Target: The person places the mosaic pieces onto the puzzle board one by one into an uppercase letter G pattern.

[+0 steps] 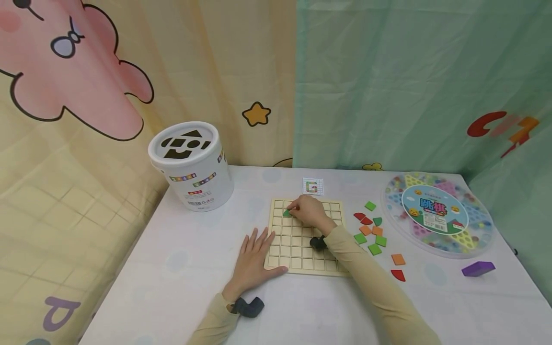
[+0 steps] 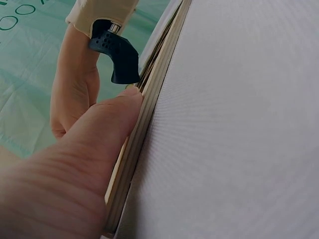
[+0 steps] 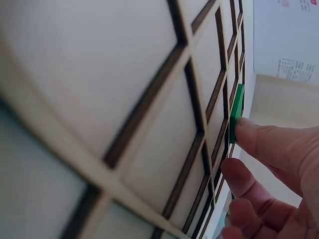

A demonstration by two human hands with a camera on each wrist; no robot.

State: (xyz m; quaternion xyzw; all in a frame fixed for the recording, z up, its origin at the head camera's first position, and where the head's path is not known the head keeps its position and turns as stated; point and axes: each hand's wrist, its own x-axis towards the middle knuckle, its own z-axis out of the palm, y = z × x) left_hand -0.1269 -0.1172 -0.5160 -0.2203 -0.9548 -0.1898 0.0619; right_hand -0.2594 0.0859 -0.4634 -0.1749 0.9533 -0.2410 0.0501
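Note:
A pale wooden grid board [image 1: 297, 251] lies on the table between the hands. My right hand [image 1: 308, 211] reaches over its upper left part, thumb and fingers bent at a small green piece [image 1: 286, 213]. Seen from the right wrist, a fingertip presses the green piece [image 3: 237, 112], which stands tilted at the grid's ribs; its far side is hidden. My left hand [image 1: 254, 261] rests with spread fingers along the board's left side. In the left wrist view its thumb [image 2: 107, 122] touches the board's edge [image 2: 142, 114].
Right of the board lie several loose green squares [image 1: 374, 249], orange squares [image 1: 398, 259] and red quarter-rounds [image 1: 398, 275]. A pattern card [image 1: 313, 186] sits behind it. A white bucket [image 1: 194, 177], a round game box [image 1: 435, 211] and a purple block [image 1: 478, 269] stand around.

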